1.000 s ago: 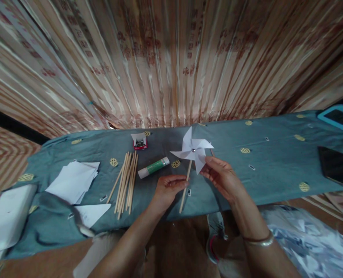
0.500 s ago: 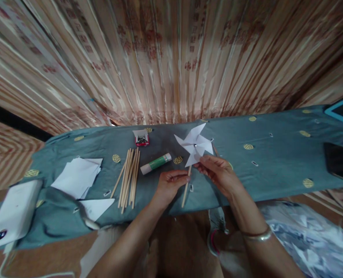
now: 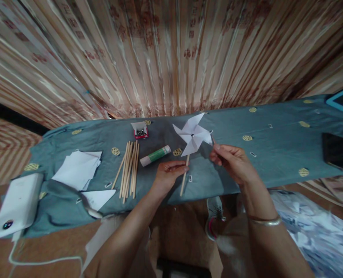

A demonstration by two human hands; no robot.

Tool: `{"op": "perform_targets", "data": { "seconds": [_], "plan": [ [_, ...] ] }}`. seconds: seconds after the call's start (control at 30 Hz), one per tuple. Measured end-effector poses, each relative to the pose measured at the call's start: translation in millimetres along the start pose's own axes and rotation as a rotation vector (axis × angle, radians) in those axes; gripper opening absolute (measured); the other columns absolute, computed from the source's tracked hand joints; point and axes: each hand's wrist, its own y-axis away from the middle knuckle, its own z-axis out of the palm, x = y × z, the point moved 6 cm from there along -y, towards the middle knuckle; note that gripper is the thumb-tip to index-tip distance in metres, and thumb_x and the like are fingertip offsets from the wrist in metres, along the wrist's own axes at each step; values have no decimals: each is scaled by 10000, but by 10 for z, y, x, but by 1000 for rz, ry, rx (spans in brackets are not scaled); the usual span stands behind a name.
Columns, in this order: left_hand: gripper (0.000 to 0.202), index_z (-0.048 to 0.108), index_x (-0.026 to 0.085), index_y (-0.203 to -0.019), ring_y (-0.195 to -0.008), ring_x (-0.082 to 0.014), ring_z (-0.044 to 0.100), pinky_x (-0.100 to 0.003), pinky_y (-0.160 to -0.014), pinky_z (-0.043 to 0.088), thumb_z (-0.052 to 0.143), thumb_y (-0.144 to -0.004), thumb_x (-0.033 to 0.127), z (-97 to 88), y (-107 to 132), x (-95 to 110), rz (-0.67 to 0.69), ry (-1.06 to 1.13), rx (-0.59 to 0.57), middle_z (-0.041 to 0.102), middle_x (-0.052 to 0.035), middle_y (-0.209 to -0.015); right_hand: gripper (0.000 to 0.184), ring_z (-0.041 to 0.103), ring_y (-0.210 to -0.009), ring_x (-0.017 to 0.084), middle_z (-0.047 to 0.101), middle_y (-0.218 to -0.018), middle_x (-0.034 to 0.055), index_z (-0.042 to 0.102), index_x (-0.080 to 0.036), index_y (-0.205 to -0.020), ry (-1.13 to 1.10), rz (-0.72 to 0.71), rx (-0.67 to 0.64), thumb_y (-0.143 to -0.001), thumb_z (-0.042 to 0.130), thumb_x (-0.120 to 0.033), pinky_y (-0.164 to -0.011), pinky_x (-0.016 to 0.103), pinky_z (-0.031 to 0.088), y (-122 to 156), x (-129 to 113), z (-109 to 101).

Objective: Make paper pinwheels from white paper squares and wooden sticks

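My left hand point(image 3: 167, 176) is closed on the wooden stick point(image 3: 184, 178) of a white paper pinwheel point(image 3: 192, 134), holding it upright over a teal cloth point(image 3: 264, 162). My right hand point(image 3: 233, 161) sits just right of the pinwheel, fingers curled in a pinch at the tip of its right blade. A metal pin shines at the pinwheel's centre.
Left of my hands lie a green-and-white glue stick point(image 3: 155, 155), several wooden sticks point(image 3: 128, 168), a small red box of pins point(image 3: 140, 131), a stack of white paper squares point(image 3: 78, 168) and a white device point(image 3: 16, 205). A dark phone point(image 3: 337, 152) lies at the right.
The pinwheel's blades have turned. My right hand has moved from under the pinwheel to its right blade. The left hand still grips the stick.
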Motion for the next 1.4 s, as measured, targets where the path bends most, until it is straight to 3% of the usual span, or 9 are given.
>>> {"op": "perform_targets", "data": {
  "seconds": [0.1,0.23,0.37,0.53,1.0,1.23,1.4],
  "plan": [
    [280,781,171,-736,-716,-183,669,-314,-772,519,858,-502,303,17,16,-20,-16,-12,-17,758,-44,-751,323,427,-447,67,635,-561,-7,689,-205,-565,-94,-80,135,-599,834,-492,-425,224,318,-34,-63,-169],
    [298,779,162,-724,-652,-160,646,-293,-718,512,867,-476,302,60,43,-85,-69,-16,-59,746,-37,-702,270,544,-559,95,708,-702,-8,736,-237,-672,-162,-151,272,-562,863,-450,-517,229,435,-76,-88,-275],
    [275,776,155,-719,-613,-142,624,-261,-655,478,855,-498,299,120,74,-154,-114,-62,-138,729,-30,-662,290,630,-678,132,751,-808,6,765,-240,-757,-196,-92,178,-585,848,-458,-614,248,492,-120,-56,-169],
    [215,777,169,-703,-605,-110,594,-229,-647,444,824,-517,265,168,101,-186,-114,-76,-205,726,-12,-662,291,567,-516,104,721,-664,-16,751,-225,-717,-204,-12,125,-555,866,-438,-493,235,433,-128,-18,-101],
    [209,775,166,-706,-588,-115,587,-233,-623,435,815,-526,265,152,89,-192,-100,-103,-199,719,-15,-648,275,518,-453,71,664,-568,-40,703,-206,-623,-192,-13,124,-520,887,-383,-420,195,387,-96,-54,-87],
    [223,773,162,-717,-595,-122,611,-237,-631,456,817,-532,278,135,76,-186,-105,-85,-191,725,-23,-651,324,575,-479,84,682,-558,-21,703,-198,-589,-202,14,147,-450,913,-402,-449,189,454,-94,-26,-59],
    [240,773,162,-725,-611,-126,623,-241,-644,468,832,-525,280,126,71,-174,-98,-78,-178,731,-29,-669,290,594,-491,90,699,-580,-4,730,-190,-627,-217,3,134,-489,904,-376,-485,196,496,-93,-23,-39]
  ]
}}
